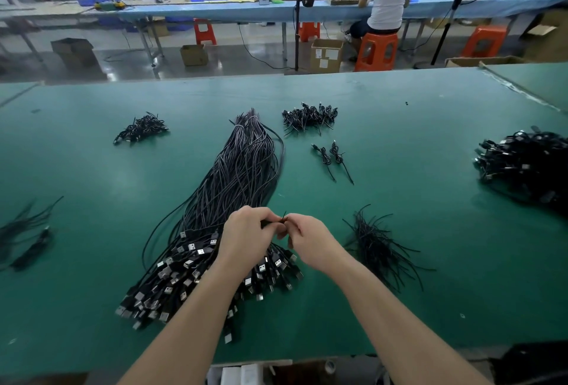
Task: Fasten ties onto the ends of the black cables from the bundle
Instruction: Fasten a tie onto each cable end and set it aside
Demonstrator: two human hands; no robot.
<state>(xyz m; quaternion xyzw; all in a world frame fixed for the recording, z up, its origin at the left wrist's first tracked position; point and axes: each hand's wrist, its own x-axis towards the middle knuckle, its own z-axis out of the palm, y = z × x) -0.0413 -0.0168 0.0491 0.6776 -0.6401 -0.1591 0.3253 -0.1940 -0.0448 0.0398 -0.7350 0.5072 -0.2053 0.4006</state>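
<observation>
A long bundle of black cables (239, 169) lies on the green table (415, 231), its silver USB plugs (172, 280) fanned out near me. Above the plug end, my left hand (246, 237) grips a black cable end, fingers curled round it. My right hand (310, 238) meets it from the right and pinches a thin black tie (283, 218) whose tip sticks up between the two hands. A loose pile of black ties (378, 246) lies just right of my right hand. The wrapped spot itself is hidden by my fingers.
Two tied cables (332, 160) lie beyond my hands, with small heaps of coiled cables at the back left (141, 129) and back centre (309, 117). A large heap (525, 163) sits at the right edge. More cables (27, 237) lie at the left edge. A person sits at the far bench.
</observation>
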